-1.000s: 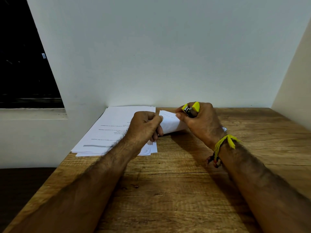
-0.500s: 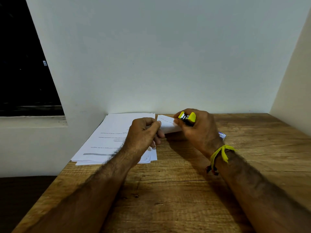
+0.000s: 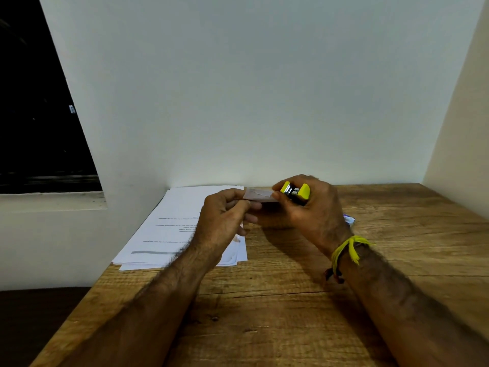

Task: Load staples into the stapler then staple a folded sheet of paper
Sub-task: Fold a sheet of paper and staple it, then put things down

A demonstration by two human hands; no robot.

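Folded paper [image 3: 258,195] pinched btwn L hand [image 3: 225,215] fingers, R hand [image 3: 315,207] grips stapler [image 3: 295,191].

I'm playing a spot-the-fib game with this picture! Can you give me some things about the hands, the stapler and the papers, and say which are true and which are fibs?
1. The right hand holds a yellow stapler. True.
2. The left hand is flat on the table. False: it pinches the folded paper.
3. A pile of papers lies on the table's left side. True.
4. The stapler is red. False: it is yellow.
5. The right wrist has a yellow band. True.
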